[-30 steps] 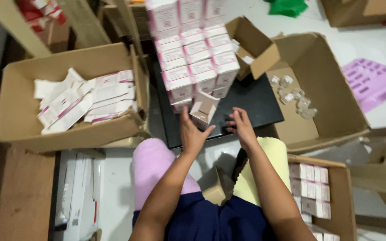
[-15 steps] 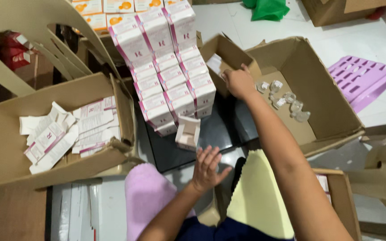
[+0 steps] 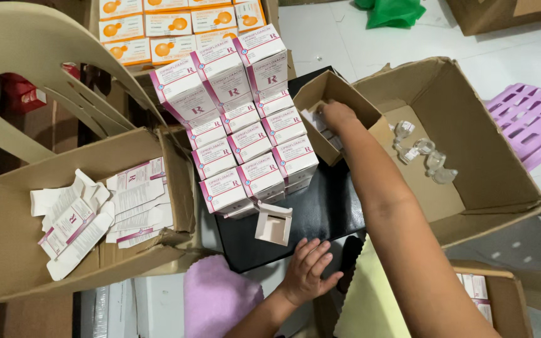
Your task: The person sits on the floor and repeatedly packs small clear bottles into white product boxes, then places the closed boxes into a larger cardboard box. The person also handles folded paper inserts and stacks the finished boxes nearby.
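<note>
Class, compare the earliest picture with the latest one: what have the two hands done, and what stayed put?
The right hand left the black board and reached forward into the small cardboard box. The left hand let go of the open carton and drew back. The stacked cartons stayed in place.

1. Black board [image 3: 320,213] is carrying stacked cartons [image 3: 239,125] and one open carton [image 3: 274,224].
2. Small box [image 3: 330,94] is sitting at its far edge.
3. White floor [image 3: 502,62] is bearing big boxes [image 3: 483,163].

Left of the right hand [image 3: 338,116] stand about twelve stacked white-and-pink cardboard cartons [image 3: 239,134]; right of it lie five small clear glass vials [image 3: 424,150]; one open white carton [image 3: 274,223] sits above the left hand [image 3: 308,270].
</note>
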